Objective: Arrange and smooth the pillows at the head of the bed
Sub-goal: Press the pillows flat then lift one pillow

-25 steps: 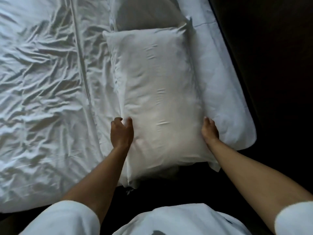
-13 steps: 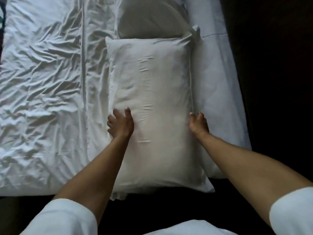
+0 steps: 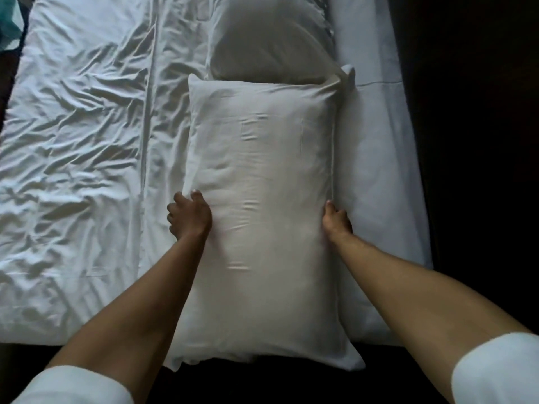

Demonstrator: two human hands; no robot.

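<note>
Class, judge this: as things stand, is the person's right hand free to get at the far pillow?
Probably yes. The right hand rests on the near pillow's edge, and the far pillow lies uncovered just beyond it, nothing between; it would mean stretching further.

A near pillow [image 3: 262, 223] is lying lengthwise on the right part of the bed [image 3: 379, 199], its near end overhanging the bed's near edge. A far pillow [image 3: 268, 39] is lying just beyond it, their ends touching. A rumpled sheet [image 3: 73, 170] is spreading across the bed to the left of both pillows. The left hand [image 3: 189, 217] is pressing against the near pillow's left side, about midway along it, and the right hand [image 3: 335, 221] is pressing against its right side, directly opposite. Both forearms are reaching in from the near edge, one on each side of the near pillow.
</note>
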